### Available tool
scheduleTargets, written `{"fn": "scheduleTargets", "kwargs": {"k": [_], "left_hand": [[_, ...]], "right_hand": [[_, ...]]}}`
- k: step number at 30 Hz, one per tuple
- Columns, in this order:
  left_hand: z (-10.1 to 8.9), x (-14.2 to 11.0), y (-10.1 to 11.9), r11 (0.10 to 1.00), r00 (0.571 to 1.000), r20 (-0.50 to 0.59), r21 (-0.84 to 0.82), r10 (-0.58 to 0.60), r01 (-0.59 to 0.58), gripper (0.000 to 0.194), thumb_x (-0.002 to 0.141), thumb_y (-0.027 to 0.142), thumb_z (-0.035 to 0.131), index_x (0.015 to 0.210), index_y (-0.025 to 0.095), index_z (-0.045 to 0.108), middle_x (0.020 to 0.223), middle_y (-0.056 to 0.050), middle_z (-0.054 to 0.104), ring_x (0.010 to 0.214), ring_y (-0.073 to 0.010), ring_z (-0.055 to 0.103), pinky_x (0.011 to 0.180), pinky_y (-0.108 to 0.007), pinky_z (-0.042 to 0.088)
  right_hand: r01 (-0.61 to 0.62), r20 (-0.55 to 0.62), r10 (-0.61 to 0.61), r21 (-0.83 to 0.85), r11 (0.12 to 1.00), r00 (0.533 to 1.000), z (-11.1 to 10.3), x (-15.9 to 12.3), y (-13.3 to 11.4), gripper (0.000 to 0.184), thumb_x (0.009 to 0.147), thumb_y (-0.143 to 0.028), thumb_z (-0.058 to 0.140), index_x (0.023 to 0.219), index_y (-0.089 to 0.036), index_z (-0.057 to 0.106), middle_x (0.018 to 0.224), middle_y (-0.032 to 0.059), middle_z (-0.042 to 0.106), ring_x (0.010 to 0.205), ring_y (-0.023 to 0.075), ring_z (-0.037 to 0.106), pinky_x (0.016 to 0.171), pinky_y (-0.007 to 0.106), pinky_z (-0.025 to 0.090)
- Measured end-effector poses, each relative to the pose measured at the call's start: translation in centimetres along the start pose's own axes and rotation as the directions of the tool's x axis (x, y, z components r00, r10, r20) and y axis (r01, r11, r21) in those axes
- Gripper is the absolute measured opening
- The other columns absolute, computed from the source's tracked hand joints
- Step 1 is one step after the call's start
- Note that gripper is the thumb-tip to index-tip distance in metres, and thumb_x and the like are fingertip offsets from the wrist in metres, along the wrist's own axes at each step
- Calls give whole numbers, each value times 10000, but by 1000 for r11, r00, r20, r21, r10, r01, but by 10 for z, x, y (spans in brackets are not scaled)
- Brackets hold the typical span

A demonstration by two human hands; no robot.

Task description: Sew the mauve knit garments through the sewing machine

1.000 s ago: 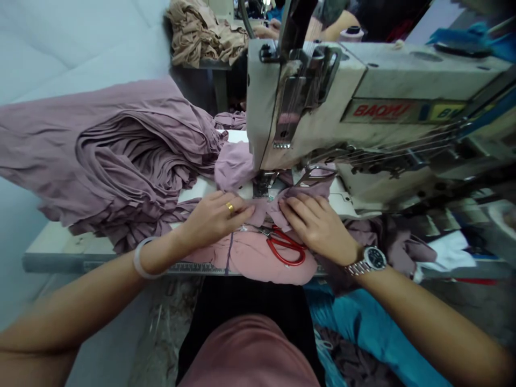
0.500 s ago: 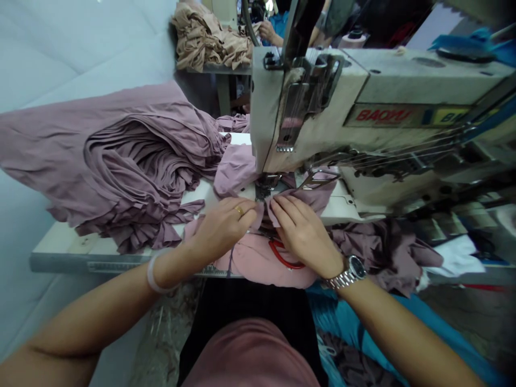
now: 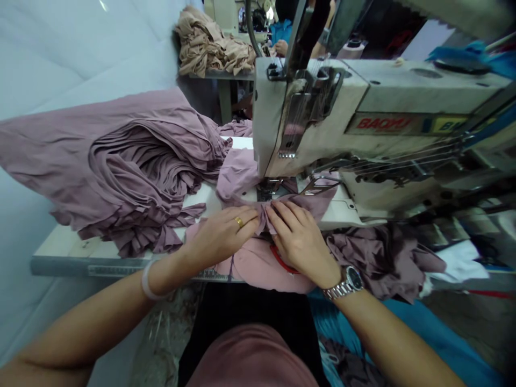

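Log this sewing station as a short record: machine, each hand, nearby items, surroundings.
Machine: cream industrial sewing machine, presser foot down near the fabric
Left hand: on mauve knit fabric, gold ring on a finger
Right hand: on the same fabric, fingertips beside the left hand's, steel wristwatch
Nearby: red scissors partly under the right hand
Surroundings: mauve fabric heap at left; beige fabric pile on a farther table; co-worker's hand beyond
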State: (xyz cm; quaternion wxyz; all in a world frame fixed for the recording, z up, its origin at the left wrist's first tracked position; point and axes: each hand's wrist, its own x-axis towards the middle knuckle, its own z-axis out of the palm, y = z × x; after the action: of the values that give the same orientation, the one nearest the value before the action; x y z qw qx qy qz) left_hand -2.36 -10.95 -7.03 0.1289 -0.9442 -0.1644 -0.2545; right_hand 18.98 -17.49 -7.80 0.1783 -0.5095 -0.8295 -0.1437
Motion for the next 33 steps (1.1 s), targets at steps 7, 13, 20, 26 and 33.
{"fn": "scheduleTargets", "kwargs": {"k": [7, 13, 20, 26, 33], "left_hand": [[2, 7, 8, 994, 993, 46, 31, -109, 107, 289, 952, 105, 465, 1212, 76, 585, 1185, -136, 637, 1055, -249, 609, 875, -371, 523], [0, 9, 12, 989, 987, 62, 21, -146, 145, 289, 951, 168, 481, 1200, 81, 601, 1220, -140, 635, 1092, -259, 594, 879, -388, 494], [0, 12, 12, 976, 968, 128, 60, -216, 210, 331, 934, 124, 454, 1233, 90, 592, 1219, -151, 618, 1076, -268, 578, 856, -383, 474], [1, 17, 15, 972, 963, 144, 90, -229, 217, 339, 942, 135, 431, 1240, 87, 585, 1240, -150, 615, 1096, -261, 572, 861, -385, 465], [1, 17, 16, 973, 961, 155, 79, -229, 219, 361, 933, 138, 448, 1268, 89, 573, 1248, -142, 606, 1106, -275, 561, 864, -394, 447]], "right_hand": [[-130, -98, 147, 161, 978, 984, 1, -1, 0, 401, 947, -189, 450, 1307, -34, 532, 1319, 143, 573, 1226, 263, 472, 1055, 442, 426], [-121, -40, 124, 76, 990, 991, 3, 0, -7, 432, 932, -212, 472, 1336, -67, 522, 1365, 136, 545, 1250, 293, 450, 1018, 473, 437], [-91, 13, 91, -31, 995, 996, 3, 4, -9, 461, 930, -239, 478, 1355, -65, 513, 1395, 133, 520, 1236, 311, 441, 981, 471, 434], [-66, 23, 67, -52, 996, 997, 0, 6, -7, 456, 929, -244, 479, 1347, -67, 521, 1385, 143, 527, 1225, 315, 448, 957, 473, 442], [-56, -15, 55, -62, 997, 998, 0, 6, -8, 428, 925, -211, 480, 1320, -58, 541, 1369, 149, 541, 1206, 306, 468, 958, 459, 440]]}}
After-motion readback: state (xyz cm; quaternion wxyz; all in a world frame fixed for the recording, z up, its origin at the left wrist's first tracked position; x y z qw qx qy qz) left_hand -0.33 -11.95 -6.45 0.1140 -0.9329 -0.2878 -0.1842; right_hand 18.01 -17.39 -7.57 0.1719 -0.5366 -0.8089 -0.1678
